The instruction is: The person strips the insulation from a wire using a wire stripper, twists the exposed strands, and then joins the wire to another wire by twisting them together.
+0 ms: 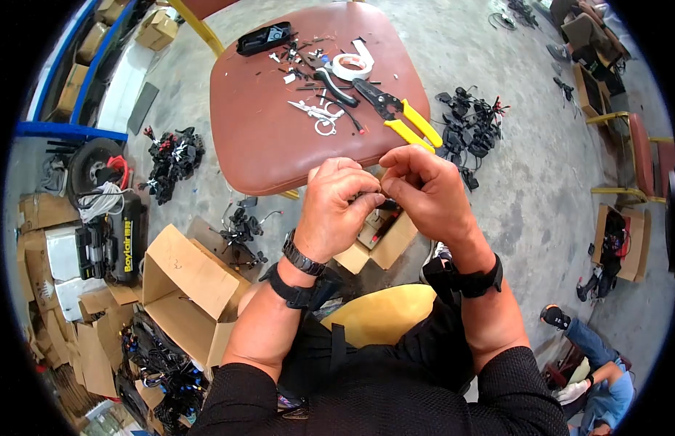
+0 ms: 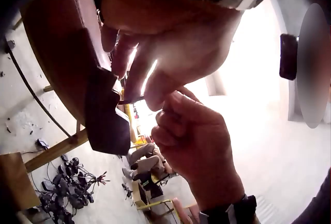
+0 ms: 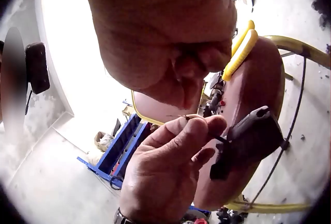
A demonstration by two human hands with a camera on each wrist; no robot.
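Well to the left of the left hand, blue shelving (image 1: 76,129) holds cardboard boxes, and a black and red bundle of connectors (image 1: 170,163) lies on the floor. Nearer, below and left of that hand, stands an open cardboard box (image 1: 188,280), with a small cluster of black cables (image 1: 243,229) on the floor above its right side.

The left hand (image 1: 330,211) is closed narrowly, thumb against fingers, pinching a thin wire (image 3: 178,116) whose fine end sticks out past the fingertips. A dark, blocky part (image 3: 253,136) hangs at the other side of this hand, a short black lead running from it to the fingers.

Ahead of both hands, a brown chair seat (image 1: 257,152) carries, from left to right, a black tray (image 1: 263,38), white-handled scissors (image 1: 319,116), a black-handled tool (image 1: 336,89), a roll of white tape (image 1: 352,65) and a yellow-handled tool (image 1: 399,112), with small black scraps among them. Below the hands sits a small cardboard box (image 1: 392,243).

The right hand (image 1: 428,192) is narrow too, thumb and fingertips drawn together right beside the left fingertips; whether it grips the wire cannot be told. Beyond it, ahead and right, a heap of black connectors (image 1: 472,131) lies on the floor.
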